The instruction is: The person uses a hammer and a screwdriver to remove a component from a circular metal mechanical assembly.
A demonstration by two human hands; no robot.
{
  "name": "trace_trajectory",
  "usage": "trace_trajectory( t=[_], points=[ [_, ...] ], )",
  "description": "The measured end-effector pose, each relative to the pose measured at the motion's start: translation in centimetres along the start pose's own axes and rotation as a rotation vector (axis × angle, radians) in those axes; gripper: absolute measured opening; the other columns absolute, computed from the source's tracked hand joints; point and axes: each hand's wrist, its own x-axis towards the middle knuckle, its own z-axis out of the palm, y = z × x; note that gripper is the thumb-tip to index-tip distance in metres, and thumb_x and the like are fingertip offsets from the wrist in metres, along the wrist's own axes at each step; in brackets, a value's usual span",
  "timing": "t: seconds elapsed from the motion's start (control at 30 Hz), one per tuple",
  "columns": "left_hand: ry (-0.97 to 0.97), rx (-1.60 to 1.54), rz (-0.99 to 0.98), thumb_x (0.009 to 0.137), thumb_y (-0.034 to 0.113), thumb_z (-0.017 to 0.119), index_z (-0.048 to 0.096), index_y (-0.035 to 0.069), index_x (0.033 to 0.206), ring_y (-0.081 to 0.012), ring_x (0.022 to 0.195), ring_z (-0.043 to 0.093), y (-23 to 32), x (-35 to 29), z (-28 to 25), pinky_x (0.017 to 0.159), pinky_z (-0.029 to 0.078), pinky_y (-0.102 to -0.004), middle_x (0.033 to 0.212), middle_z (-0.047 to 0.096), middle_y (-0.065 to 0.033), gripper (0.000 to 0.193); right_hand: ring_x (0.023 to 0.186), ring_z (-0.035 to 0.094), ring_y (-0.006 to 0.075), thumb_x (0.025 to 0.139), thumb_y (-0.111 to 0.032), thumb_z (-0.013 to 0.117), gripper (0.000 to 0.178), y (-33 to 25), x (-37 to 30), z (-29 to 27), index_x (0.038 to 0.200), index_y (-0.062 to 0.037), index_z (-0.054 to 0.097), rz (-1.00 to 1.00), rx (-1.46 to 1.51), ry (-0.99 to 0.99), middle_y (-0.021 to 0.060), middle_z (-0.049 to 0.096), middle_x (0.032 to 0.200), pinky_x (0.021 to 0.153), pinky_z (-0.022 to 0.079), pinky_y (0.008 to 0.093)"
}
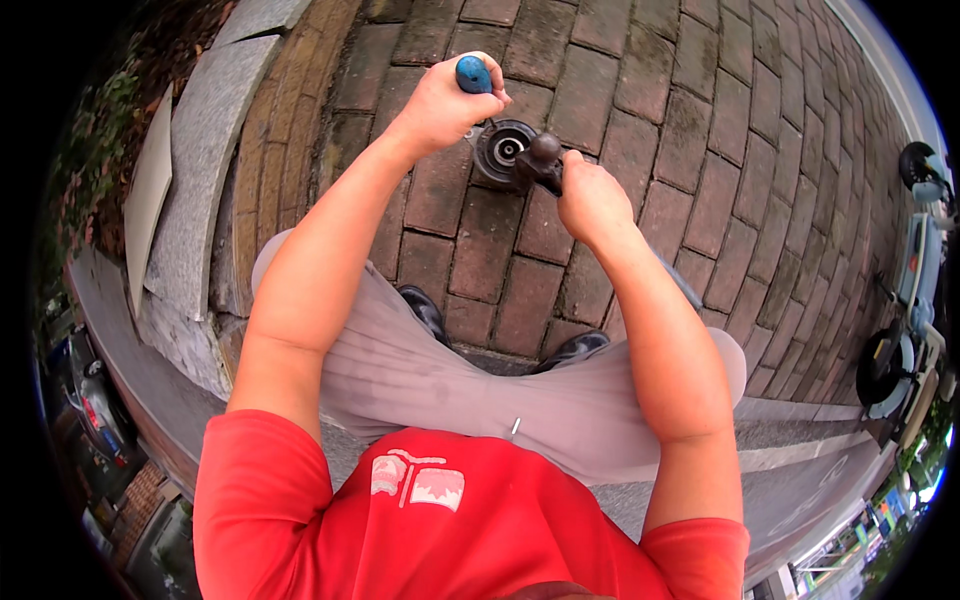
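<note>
My left hand is closed round a blue-handled screwdriver held upright; its rounded handle end faces up and its shaft is mostly hidden. Below and beside that hand, a dark round metal part with concentric rings and a pale centre stands on the brick paving. My right hand grips a hammer, its dark rounded head overlapping the right rim of the round part in this view. Whether the head touches the part I cannot tell. A bluish-grey length of the hammer's handle shows past my right forearm.
Red brick paving spreads ahead and to the right. Loose stone slabs lean along the left edge. My black shoes are close below the work. A scooter stands far right, and parked cars are at the left.
</note>
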Motion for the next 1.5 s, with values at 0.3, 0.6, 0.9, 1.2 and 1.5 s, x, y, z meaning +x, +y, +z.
trace_trajectory(
  t=[0.3, 0.6, 0.9, 1.2, 1.5],
  points=[
    [-0.153, 0.125, -0.028, 0.073, 0.002, 0.062, 0.056, 0.004, 0.087, -0.0152, 0.087, 0.064, 0.9, 0.1, -0.9, 0.082, 0.050, -0.0320, 0.085, 0.066, -0.0054, 0.015, 0.096, 0.068, 0.0411, 0.085, -0.001, 0.056, 0.019, 0.3, 0.0, 0.3, 0.104, 0.0025, 0.053, 0.009, 0.017, 0.009, 0.0272, 0.069, 0.099, 0.081, 0.054, 0.0498],
    [-0.094, -0.058, 0.028, 0.076, 0.002, 0.073, 0.057, 0.007, 0.093, -0.0158, 0.103, 0.058, 0.4, 0.6, -0.3, 0.089, 0.047, -0.0318, 0.108, 0.064, -0.0058, 0.024, 0.097, 0.068, 0.0410, 0.086, 0.000, 0.054, 0.021, 0.1, 0.1, 0.2, 0.106, 0.0020, 0.053, 0.029, 0.016, -0.008, 0.0273, 0.069, 0.100, 0.082, 0.054, 0.0501],
    [0.087, -0.181, -0.028, 0.085, 0.012, 0.075, 0.061, 0.006, 0.094, -0.0102, 0.082, 0.057, 0.1, 0.7, 0.2, 0.072, 0.046, -0.0285, 0.093, 0.066, -0.0017, 0.017, 0.098, 0.067, 0.0424, 0.085, 0.001, 0.054, 0.024, 0.0, 0.1, 0.2, 0.109, 0.0015, 0.053, 0.050, 0.006, -0.022, 0.0275, 0.069, 0.100, 0.084, 0.053, 0.0515],
    [0.186, -0.255, 0.008, 0.084, 0.007, 0.074, 0.060, 0.008, 0.092, -0.0097, 0.074, 0.057, -1.3, 1.3, 0.4, 0.064, 0.044, -0.0262, 0.085, 0.063, 0.0000, 0.017, 0.097, 0.066, 0.0437, 0.084, 0.001, 0.054, 0.024, -0.1, 0.1, 0.2, 0.108, 0.0015, 0.054, 0.038, 0.008, -0.008, 0.0284, 0.068, 0.099, 0.083, 0.052, 0.0527],
    [0.202, -0.268, 0.002, 0.084, 0.007, 0.074, 0.060, 0.008, 0.092, -0.0106, 0.075, 0.059, -1.8, 1.4, 0.6, 0.064, 0.045, -0.0262, 0.084, 0.062, -0.0002, 0.016, 0.097, 0.066, 0.0436, 0.082, 0.000, 0.058, 0.027, 0.0, 0.2, 0.3, 0.109, 0.0016, 0.054, 0.033, 0.022, 0.005, 0.0284, 0.068, 0.098, 0.083, 0.052, 0.0518]
  ],
)
